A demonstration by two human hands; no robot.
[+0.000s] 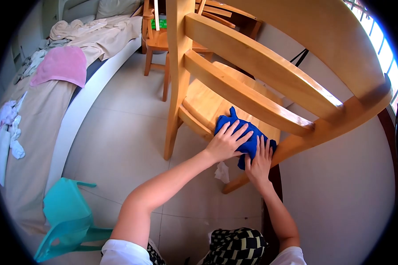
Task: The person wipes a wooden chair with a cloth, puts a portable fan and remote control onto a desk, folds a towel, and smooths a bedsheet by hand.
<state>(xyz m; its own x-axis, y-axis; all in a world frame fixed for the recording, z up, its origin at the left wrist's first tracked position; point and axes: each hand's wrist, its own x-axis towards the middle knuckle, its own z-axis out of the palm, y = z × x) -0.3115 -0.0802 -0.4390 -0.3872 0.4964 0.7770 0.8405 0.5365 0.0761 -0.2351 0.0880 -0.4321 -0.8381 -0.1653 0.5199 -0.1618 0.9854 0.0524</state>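
Note:
A blue cloth (245, 137) lies bunched on the rear edge of the seat of a wooden chair (203, 99), below the slats of its backrest. My left hand (227, 143) rests on the left part of the cloth, fingers spread over it. On the cloth's right part lies my right hand (259, 163), its fingers stretched out and slightly apart, near the chair's right back post. Both palms face down, and the undersides of the fingers are hidden.
A bed (35, 132) with a pink cloth (61, 66) runs along the left. A turquoise plastic chair (68, 212) stands at the lower left. Another wooden chair (157, 42) is behind. White crumpled paper (222, 172) lies below the seat. A wall (340, 176) borders the right.

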